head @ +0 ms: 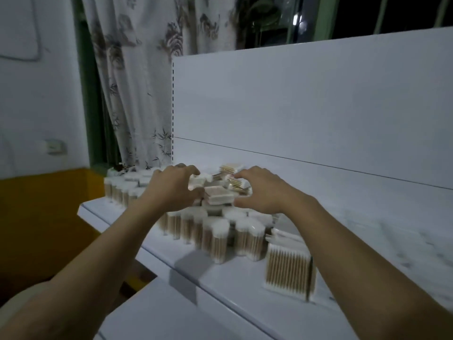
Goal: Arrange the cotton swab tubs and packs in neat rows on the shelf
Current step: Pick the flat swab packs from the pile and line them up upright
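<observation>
Our left hand and right hand curl half-open around a loose heap of packs lying between our fingers; whether they grip, we cannot tell. Upright tubs stand below our fingertips on the shelf.

No words to read anywhere, no labels on the cotton swab tubs, none on the packs, the shelf was blank

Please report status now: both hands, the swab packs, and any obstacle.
Left hand and right hand cupped around jumbled flat packs, grip unclear. Upright tubs stand in front. Square pack apart, right. No obstacle seen.
</observation>
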Motion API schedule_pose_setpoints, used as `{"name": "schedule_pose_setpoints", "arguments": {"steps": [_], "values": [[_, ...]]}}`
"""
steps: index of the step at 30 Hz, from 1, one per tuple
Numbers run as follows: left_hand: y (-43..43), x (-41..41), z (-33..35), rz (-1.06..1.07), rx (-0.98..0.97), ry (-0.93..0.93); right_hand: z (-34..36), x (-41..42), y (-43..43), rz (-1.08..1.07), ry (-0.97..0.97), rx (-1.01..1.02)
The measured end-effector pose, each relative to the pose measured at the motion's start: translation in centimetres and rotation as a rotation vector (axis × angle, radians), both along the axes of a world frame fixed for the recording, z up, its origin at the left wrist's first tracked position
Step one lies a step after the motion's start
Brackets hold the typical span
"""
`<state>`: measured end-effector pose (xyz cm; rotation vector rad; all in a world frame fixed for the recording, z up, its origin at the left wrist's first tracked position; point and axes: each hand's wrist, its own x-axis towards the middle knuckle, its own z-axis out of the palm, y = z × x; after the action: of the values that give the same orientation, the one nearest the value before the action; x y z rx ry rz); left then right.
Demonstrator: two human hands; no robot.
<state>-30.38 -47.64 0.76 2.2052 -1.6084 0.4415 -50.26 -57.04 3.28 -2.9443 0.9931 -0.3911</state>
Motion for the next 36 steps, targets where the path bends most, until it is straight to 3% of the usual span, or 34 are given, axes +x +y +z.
{"name": "schedule_pose_setpoints", "arguments": {"steps": [4,10,14,19,22,26,28,36], "values": [[-0.7,3.9,-1.1,-0.010,0.051,-0.012,-0.9,4.8,-0.3,0.004,0.024,0.022],[-3.6,6.5,-2.4,-0.011,0.071,-0.260,-2.0,7.7,-0.2,0.003,-0.007,0.025],[-5.3,7.3,-2.8,-0.031,0.069,-0.297,-2.0,8.0,-0.6,-0.029,-0.037,0.007],[-5.7,6.5,-2.3,-0.102,-0.082,-0.362,-1.4,7.2,-0.8,-0.069,-0.076,-0.001],[-5.3,5.8,-0.3,-0.198,-0.243,-0.231,-0.8,6.5,-1.3,-0.084,-0.140,-0.010],[-5.7,4.3,3.0,-0.444,-0.294,0.230,0.5,4.4,-1.9,-0.120,-0.334,0.021],[-6.3,2.7,3.8,-0.554,-0.317,0.369,1.3,2.8,-1.9,-0.139,-0.432,0.047],[-9.8,-8.8,4.1,-0.807,-0.306,0.614,2.7,-6.7,-0.9,-0.219,-0.596,0.164]]}}
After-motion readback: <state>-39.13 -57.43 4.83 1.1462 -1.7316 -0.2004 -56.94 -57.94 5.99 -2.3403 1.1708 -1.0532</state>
